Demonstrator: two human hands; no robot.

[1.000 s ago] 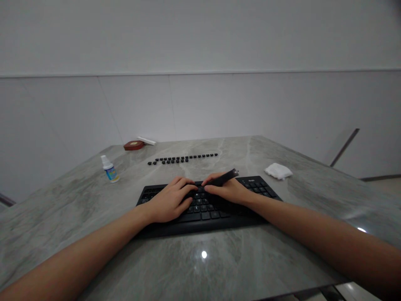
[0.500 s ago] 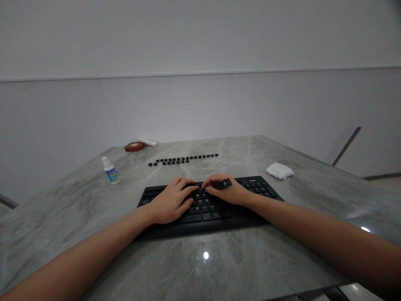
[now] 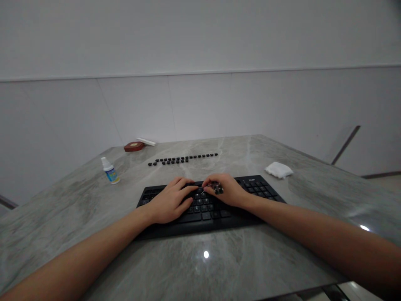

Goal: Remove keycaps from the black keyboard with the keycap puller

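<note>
Since the earlier frames, the dark tool (image 3: pixel 218 188) has swung round in the right hand (image 3: pixel 228 191), its long handle, which leaned out to the right, now seen almost end-on. That hand pinches it between thumb and forefinger, over the upper middle of the black keyboard (image 3: pixel 200 228), and a thin shiny bit of metal shows by the fingertips (whether it touches a key is too small to tell). Just beside it, the left hand (image 3: pixel 172 198) lies over the left part of the keyboard with its fingers spread and a little bent, its forefinger reaching towards the same spot; I cannot tell whether that finger presses on anything. Keyboard and hands are near the front of the grey marbled table (image 3: pixel 156 267). Beyond the keyboard, small black keys (image 3: pixel 178 160) lie in two rows, the back one longer than the front. A white spray bottle (image 3: pixel 110 172) with a blue and yellow label stands to the left, a folded white cloth (image 3: pixel 279 170) lies to the right, and a reddish-brown box (image 3: pixel 133 146) sits at the far left, near a white strip (image 3: pixel 146 141).
</note>
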